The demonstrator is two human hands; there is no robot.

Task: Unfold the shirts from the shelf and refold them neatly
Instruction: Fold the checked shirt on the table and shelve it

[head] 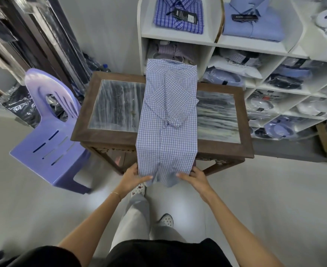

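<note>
A light blue checked shirt [168,116] lies face down along the small wooden table [93,116], its sides and sleeves folded inward into a long strip. Its collar end reaches the far table edge and its hem hangs over the near edge. My left hand [132,177] pinches the hem's left corner, thumb on top. My right hand [194,177] pinches the hem's right corner the same way. Both hands sit below the table's front edge.
White shelves [178,35] behind the table hold folded and bagged shirts, among them a blue striped shirt [179,15] and a plain blue shirt [253,22]. A purple plastic chair [47,135] stands left of the table. Bagged clothes are stacked far left.
</note>
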